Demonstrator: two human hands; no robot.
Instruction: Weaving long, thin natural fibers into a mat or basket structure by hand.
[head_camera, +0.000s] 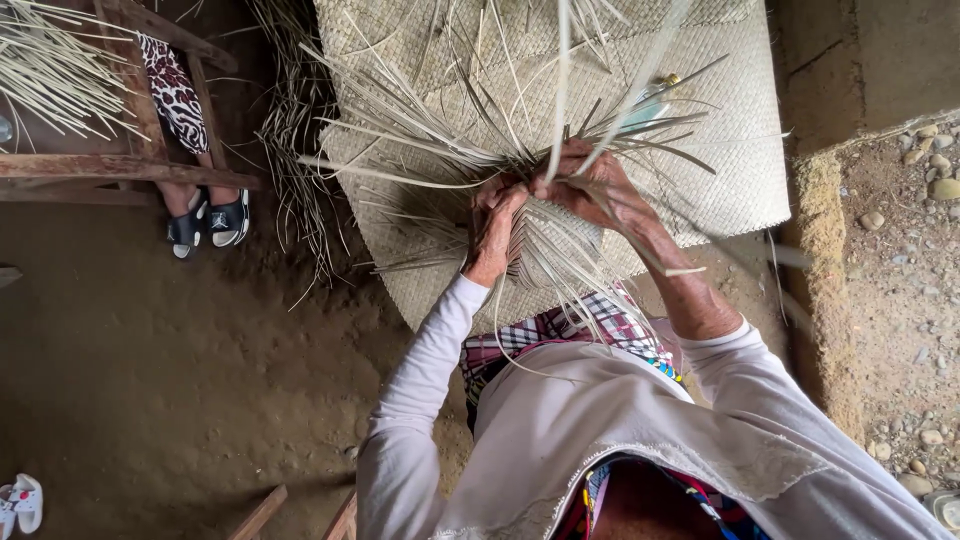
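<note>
I see a dirt floor (150, 380) under a woven mat (740, 150). My left hand (493, 225) and right hand (590, 185) pinch loose straw strips (420, 140) above it. Part is woven; many strips stick out unwoven.

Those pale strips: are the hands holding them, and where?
Yes. Both the left hand and right hand grip the strips where they meet the woven edge.

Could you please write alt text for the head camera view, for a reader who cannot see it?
Seen from above, a person's left hand and right hand grip pale dried strips at the unfinished edge of a woven mat spread on a dirt floor. At upper left, another person's sandalled feet stand beside a wooden frame.
</note>
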